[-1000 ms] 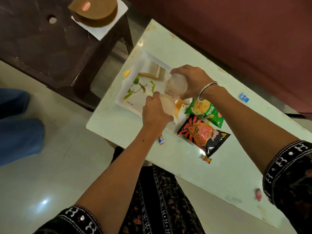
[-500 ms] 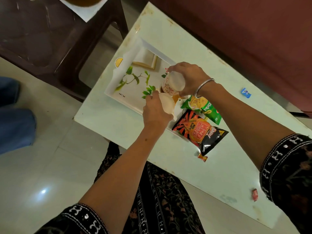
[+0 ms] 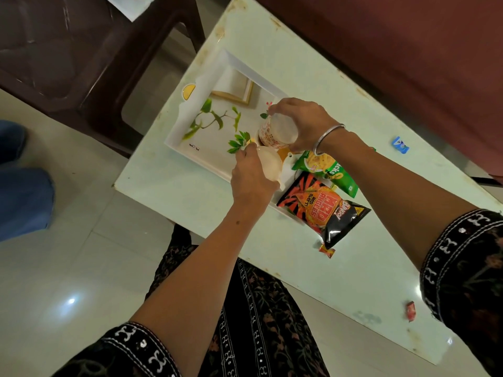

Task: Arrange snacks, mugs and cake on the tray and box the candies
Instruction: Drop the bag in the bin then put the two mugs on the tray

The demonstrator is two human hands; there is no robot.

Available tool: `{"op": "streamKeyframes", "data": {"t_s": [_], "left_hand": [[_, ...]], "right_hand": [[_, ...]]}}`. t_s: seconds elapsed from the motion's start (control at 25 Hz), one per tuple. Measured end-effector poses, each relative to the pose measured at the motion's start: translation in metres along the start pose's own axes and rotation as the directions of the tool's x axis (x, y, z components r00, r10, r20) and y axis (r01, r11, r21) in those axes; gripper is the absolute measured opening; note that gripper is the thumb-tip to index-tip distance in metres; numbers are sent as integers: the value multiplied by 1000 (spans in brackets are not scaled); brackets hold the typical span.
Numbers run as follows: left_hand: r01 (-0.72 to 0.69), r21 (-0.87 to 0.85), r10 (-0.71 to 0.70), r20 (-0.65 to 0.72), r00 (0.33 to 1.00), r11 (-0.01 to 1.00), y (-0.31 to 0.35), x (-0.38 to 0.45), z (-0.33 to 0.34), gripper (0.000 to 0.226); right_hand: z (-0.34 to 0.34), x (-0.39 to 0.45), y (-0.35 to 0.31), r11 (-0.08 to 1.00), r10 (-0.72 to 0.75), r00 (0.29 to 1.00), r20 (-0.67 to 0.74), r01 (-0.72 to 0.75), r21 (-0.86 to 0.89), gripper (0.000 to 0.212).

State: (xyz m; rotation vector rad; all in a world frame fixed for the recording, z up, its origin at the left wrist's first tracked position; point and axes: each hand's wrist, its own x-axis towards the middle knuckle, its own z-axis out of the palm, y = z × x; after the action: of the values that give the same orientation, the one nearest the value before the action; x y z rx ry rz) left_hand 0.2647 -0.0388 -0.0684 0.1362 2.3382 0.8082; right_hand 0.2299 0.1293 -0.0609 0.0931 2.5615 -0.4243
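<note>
A white rectangular tray (image 3: pixel 179 123) with a leaf print lies on the pale table. My right hand (image 3: pixel 302 121) grips a white mug with red dots (image 3: pixel 275 133) over the tray's middle. My left hand (image 3: pixel 250 180) holds a second pale mug (image 3: pixel 269 163) just below it, tilted over the tray's near rim. A green snack packet (image 3: pixel 329 170) and a red-black chips packet (image 3: pixel 321 208) lie at the tray's right end, partly on it. A small open box (image 3: pixel 235 89) sits in the tray's far corner. Loose candies lie on the table: orange (image 3: pixel 326 250), red (image 3: pixel 410 311), blue (image 3: pixel 400 145).
A dark brown plastic stool (image 3: pixel 81 55) stands beyond the table's left end, with a white paper corner (image 3: pixel 130 6) on it. A maroon sofa (image 3: pixel 408 50) runs along the table's far side. Another person's blue-clad legs (image 3: pixel 21 180) are on the floor at left.
Both hands with their mugs have shifted slightly left along the tray. The view has tilted down, so the cake on the stool has left the frame.
</note>
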Motion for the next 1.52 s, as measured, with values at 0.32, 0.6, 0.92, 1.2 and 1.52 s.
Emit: {"op": "streamKeyframes", "data": {"t_s": [0.32,0.6,0.92,1.2,1.52], "left_hand": [[-32,18,32,-23,999,999,-4,-2,5,95],[-40,-12,40,-9,999,999,0,0,-3,103],[-193,-185,174,-118,978,964,-18,8,-61,94],[-246,-160,159,-421,893,956,-39,24,-164,23],[-294,-158,176,-514,839,943,-27,103,-284,24]], "right_hand": [[1,-2,0,1000,-4,1000,-2,4,18,90],[-7,-5,-11,992,112,987,114,-106,-62,101],[-25,-13,-35,980,195,981,-25,-194,34,76],[-62,-2,-91,929,228,935,-271,-125,348,44],[-116,94,-176,507,528,801,-283,-30,862,25]]}}
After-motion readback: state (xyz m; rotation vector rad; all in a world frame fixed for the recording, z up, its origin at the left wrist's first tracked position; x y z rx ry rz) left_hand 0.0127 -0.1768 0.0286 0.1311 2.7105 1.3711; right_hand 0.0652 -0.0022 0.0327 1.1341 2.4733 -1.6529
